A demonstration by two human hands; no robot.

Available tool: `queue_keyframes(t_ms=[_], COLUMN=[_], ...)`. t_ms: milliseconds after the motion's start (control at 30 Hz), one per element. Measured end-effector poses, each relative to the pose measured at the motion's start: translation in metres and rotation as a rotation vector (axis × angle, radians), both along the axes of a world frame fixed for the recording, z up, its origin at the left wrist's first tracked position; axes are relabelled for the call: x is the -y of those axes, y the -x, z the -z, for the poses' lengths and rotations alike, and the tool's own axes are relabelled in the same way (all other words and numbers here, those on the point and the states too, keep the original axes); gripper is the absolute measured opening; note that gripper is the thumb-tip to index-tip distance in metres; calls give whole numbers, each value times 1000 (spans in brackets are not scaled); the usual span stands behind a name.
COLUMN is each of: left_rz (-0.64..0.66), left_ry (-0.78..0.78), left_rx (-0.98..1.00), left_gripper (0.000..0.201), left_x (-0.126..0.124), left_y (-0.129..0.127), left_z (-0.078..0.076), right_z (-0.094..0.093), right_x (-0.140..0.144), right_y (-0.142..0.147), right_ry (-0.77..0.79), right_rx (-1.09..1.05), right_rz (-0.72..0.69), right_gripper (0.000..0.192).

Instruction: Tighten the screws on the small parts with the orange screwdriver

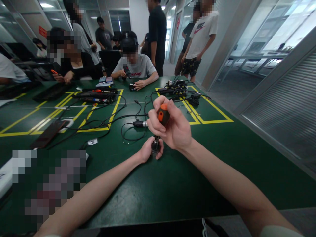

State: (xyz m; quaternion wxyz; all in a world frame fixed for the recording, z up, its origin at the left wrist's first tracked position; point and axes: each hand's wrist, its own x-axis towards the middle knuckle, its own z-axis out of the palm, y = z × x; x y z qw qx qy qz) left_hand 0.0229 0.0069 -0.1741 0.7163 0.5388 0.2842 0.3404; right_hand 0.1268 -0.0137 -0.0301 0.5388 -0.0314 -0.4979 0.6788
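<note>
My right hand (176, 126) is closed around the orange and dark grey handle of a screwdriver (163, 114), whose butt end faces me. Its shaft points down toward a small black cylindrical part (155, 147). That part is gripped by my left hand (148, 150), low over the green table, just below my right hand. Whether the screwdriver's tip sits in a screw is hidden. Just behind my hands lies a black and white cable connector (140, 124).
Black cables (116, 117) run across the green table (197, 184), which has yellow tape outlines (217, 121). A pile of black cables and adapters (177, 89) lies at the back right. Further items are a tool tray (98, 95) and a dark phone (48, 134). A person (140, 64) sits opposite.
</note>
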Motion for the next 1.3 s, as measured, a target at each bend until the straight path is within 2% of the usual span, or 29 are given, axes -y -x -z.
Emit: queue_keyframes(t_ms=[200, 400, 633, 800, 1300], left_rz=[-2, 9, 15, 15, -5], left_ry=[3, -4, -13, -5, 32], left_rx=[4, 2, -3, -4, -2], left_gripper=[64, 66, 64, 65, 65], left_x=[0, -1, -1, 0, 1], left_y=[0, 0, 1, 1, -1], left_z=[1, 1, 0, 0, -1], right_z=[-2, -2, -5, -3, -4], right_x=[-2, 0, -2, -2, 0], right_y=[0, 0, -1, -2, -1], right_ry=[82, 48, 135, 102, 76], right_rx=[88, 49, 84, 11, 97], right_rz=[-3, 27, -7, -25, 6], right_gripper=[48, 41, 53, 48, 47])
